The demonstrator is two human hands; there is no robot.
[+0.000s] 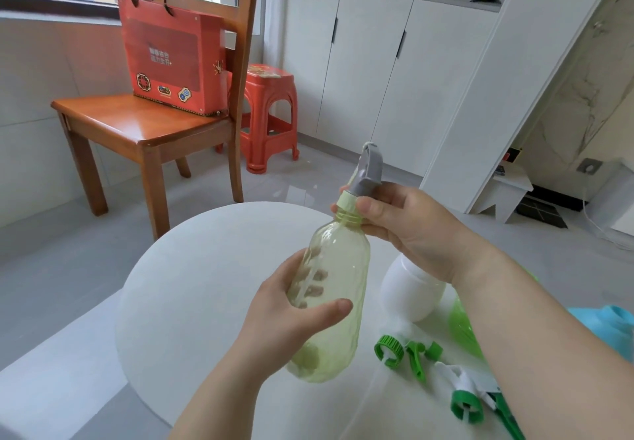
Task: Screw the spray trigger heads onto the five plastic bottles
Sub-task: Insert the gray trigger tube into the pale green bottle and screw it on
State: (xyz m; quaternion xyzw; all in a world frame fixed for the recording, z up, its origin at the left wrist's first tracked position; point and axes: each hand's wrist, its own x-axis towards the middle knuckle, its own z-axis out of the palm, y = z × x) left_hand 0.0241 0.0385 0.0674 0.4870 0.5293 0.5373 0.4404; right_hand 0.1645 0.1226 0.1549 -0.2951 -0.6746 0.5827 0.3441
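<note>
Far left, a wooden chair (137, 124) stands on the floor with a red box (171, 59) on its seat, well apart from the counter's (192, 268) curved rim. A broad stretch of white top lies between that rim and the left hand (284, 319). That hand is wrapped round the lower body of the pale green bottle (336, 285), thumb across the front (the fingers show through the plastic). The bottle is held tilted above the counter, neck up and away. On its neck sits the grey trigger head (368, 168), nozzle end pointing up. The right hand (404, 216) pinches the pale collar, thumb pressed on it. Under that wrist a white bottle (408, 288) rests on the counter, near the held bottle's side. Nearer the front edge lie 2 loose heads: a green trigger head (404, 352), then a white-and-green trigger head (470, 395), just beside each other. A green bottle (461, 326) peeks from behind the right forearm. Far right, a blue bottle (607, 323) is cut by the frame.
</note>
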